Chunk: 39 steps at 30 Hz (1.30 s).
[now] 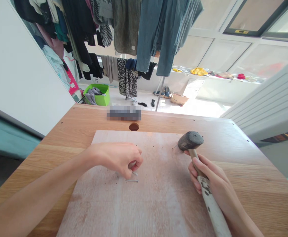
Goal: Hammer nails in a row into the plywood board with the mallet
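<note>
The left hand (125, 158) bends down over the board, its fingers curled and its thumb close to them. One nail (134, 173) shows at the fingertips; whether they pinch it or only touch it, one cannot tell. It slants slightly down to the right, its head at the right end. A second nail (132, 180) lies flat on the board just nearer the person, its long axis running almost straight left to right, head also to the right.

The right hand (209, 172) grasps a hammer (204, 185), fingers wrapped around the upper handle. The handle slopes from the lower right up to the dark head, which points away from the person. A thin nail (174, 147) sticks up just left of that head.

Around them, small holes (153, 146) dot the pale board (134, 210), and the left hand covers part of it. The board lies on a wooden table (235, 151), with a round hole (133, 126) past its far edge. A blurred block (124, 113) sits beyond that. Farther off are a green tub (104, 95) and hanging trousers (150, 33).
</note>
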### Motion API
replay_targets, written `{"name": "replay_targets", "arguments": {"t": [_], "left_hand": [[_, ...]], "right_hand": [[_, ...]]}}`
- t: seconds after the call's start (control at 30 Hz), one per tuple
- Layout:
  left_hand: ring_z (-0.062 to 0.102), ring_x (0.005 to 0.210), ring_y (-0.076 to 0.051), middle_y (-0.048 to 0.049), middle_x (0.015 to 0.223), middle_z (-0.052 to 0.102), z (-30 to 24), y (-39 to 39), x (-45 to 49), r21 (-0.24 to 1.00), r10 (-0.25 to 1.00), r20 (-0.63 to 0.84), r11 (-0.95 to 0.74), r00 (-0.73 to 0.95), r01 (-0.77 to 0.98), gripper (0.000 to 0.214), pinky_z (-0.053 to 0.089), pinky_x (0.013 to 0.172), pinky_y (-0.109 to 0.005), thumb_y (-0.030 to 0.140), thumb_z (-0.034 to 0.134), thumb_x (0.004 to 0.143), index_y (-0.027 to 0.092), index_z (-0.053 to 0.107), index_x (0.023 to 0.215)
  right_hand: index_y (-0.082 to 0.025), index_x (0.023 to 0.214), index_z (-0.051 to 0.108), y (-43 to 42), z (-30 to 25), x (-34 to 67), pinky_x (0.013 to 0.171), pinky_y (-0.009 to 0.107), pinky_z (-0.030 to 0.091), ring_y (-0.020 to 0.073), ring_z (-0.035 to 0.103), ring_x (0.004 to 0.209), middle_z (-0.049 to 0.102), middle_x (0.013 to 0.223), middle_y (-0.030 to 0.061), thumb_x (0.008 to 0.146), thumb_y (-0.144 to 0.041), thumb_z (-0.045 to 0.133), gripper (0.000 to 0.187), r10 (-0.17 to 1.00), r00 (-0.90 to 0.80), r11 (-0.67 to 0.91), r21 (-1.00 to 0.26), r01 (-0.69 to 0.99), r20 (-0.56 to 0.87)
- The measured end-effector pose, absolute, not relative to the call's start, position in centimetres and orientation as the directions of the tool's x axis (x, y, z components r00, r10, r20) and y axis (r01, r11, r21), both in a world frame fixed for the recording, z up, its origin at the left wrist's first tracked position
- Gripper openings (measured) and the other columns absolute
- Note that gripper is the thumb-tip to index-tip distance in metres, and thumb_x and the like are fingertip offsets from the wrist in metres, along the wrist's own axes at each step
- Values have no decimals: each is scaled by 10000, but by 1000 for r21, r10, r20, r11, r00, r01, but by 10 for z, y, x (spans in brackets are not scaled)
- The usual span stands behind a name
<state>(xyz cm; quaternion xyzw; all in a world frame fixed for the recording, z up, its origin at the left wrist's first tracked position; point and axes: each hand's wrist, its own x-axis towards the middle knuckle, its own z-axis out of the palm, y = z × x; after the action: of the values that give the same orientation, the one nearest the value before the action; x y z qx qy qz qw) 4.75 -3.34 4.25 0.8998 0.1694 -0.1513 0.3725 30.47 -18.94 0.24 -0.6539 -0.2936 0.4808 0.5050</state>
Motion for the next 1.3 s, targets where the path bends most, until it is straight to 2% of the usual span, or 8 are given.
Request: {"name": "replay_targets", "arguments": {"t": [0.2,0.3,0.4,0.5,0.6,0.77,1.0,1.3], "left_hand": [[548,743,-111,21,899,611,36,-26,51,782,194,-234,-544,953,303,154,431,675,-248,57,670,674,192,656,747],[559,763,-117,23,815,641,30,-20,59,869,289,-91,-445,953,218,151,449,713,-245,67,640,709,187,670,794],[573,758,-110,28,814,649,26,-13,75,919,383,5,-365,924,146,302,456,732,-249,95,619,764,193,682,1043],[593,777,-105,29,832,661,21,-8,98,911,402,100,-404,910,78,416,459,769,-256,107,619,807,202,656,1210],[620,796,-107,19,822,678,11,-7,117,897,460,179,-439,869,48,264,463,788,-258,137,631,847,189,706,1095],[641,796,-109,0,841,719,-9,-10,125,902,549,212,-429,809,55,98,477,774,-246,157,656,859,163,714,939],[635,809,-119,-39,933,744,-23,-8,119,840,461,274,-542,844,23,158,507,756,-234,85,638,852,154,754,936],[625,797,-123,-36,915,746,-25,-8,121,838,480,253,-542,840,58,115,495,756,-242,125,684,880,160,772,944]], "right_hand": [[-200,1183,652,-189,3,305,353,199,378,92,421,432,484,661,-56,840,-568,723,508,868,369,-315,-943,-106,-331],[-197,1174,658,-188,5,304,354,198,378,89,417,429,483,654,-58,842,-570,721,503,867,370,-314,-942,-116,-334],[-192,1186,650,-188,6,303,355,186,374,84,418,429,481,650,-60,851,-556,722,500,865,367,-314,-940,-137,-343],[-193,1194,648,-188,6,302,352,179,374,80,423,428,487,653,-61,836,-549,739,513,860,372,-316,-937,-149,-349],[-195,1179,652,-187,6,303,342,180,372,78,422,416,492,647,-63,832,-549,740,503,864,367,-312,-938,-148,-345],[-177,1178,635,-187,3,304,343,169,375,66,416,404,493,651,-64,862,-558,713,501,875,352,-301,-943,-140,-332],[-174,1179,632,-187,1,305,334,162,374,64,416,400,488,640,-70,833,-587,726,547,864,374,-309,-942,-133,-336],[-186,1213,619,-188,-3,308,336,172,382,69,421,398,497,648,-68,841,-604,716,568,871,353,-317,-940,-126,-341]]}}
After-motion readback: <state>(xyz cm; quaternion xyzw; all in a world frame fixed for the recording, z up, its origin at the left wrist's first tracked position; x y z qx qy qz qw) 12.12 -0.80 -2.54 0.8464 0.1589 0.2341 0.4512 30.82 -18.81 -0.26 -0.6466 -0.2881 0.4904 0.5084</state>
